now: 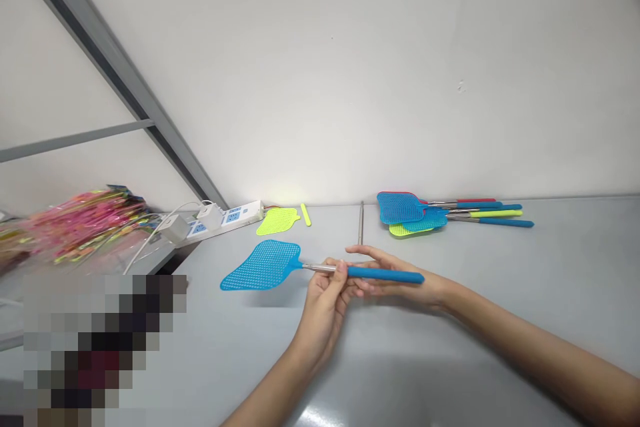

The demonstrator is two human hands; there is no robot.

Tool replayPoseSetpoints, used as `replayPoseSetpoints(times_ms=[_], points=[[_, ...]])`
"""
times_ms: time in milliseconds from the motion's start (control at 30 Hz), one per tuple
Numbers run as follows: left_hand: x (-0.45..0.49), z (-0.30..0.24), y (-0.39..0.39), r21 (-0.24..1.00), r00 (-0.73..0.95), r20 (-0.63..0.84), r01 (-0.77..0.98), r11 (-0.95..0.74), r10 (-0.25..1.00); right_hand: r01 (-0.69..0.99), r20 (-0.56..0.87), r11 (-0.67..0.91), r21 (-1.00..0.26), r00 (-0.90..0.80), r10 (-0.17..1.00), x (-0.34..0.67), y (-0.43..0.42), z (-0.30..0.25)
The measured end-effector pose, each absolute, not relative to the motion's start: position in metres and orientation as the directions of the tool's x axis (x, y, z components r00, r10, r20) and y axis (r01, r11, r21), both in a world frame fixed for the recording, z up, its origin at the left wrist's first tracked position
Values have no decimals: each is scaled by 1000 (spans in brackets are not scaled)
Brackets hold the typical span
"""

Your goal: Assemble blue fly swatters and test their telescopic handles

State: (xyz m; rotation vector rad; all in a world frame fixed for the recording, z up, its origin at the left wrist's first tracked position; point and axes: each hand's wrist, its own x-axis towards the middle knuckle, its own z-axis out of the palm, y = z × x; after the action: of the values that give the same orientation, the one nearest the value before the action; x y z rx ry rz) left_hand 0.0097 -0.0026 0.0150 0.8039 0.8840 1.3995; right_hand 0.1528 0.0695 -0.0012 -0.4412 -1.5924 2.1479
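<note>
A blue fly swatter (265,265) is held level above the table, its mesh head to the left and its blue handle to the right. My left hand (325,290) is closed around the metal rod where it meets the handle, thumb on top. Behind the handle lies my right hand (395,263), fingers stretched out toward the left, the handle crossing in front of its palm. Beyond the hands, a bare metal rod (361,221) lies on the table. Farther left are a yellow-green swatter head (278,221) and a loose yellow-green handle (305,215).
Several swatters (403,207) in blue, yellow-green and red lie piled at the back right near the wall. A power strip (240,215) with white chargers (174,229) stands at the back left. Plastic-wrapped colourful items (90,223) are heaped beyond it. The table (480,280) is grey.
</note>
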Motion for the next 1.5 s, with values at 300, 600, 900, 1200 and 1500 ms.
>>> replayPoseSetpoints(times_ms=[300, 600, 900, 1200, 1500], points=[[0, 0, 8, 830, -126, -142, -556, 48, 982, -377, -4, -402, -834, -725, 688, 139, 57, -11], [1, -11, 17, 847, -281, -223, -530, 43, 933, -585, -87, -448, -676, -540, 837, 139, 62, -14], [15, -8, 15, 943, -312, -200, -318, 96, 929, -516, -61, -379, -768, -530, 846, 135, 54, -16], [22, -19, 11, 940, -57, -171, -309, 146, 984, -239, -12, -225, -945, -660, 752, 128, 50, -22], [28, -13, 16, 938, -157, -193, -318, 136, 969, -426, -88, -476, -769, -667, 740, 124, 47, -22]])
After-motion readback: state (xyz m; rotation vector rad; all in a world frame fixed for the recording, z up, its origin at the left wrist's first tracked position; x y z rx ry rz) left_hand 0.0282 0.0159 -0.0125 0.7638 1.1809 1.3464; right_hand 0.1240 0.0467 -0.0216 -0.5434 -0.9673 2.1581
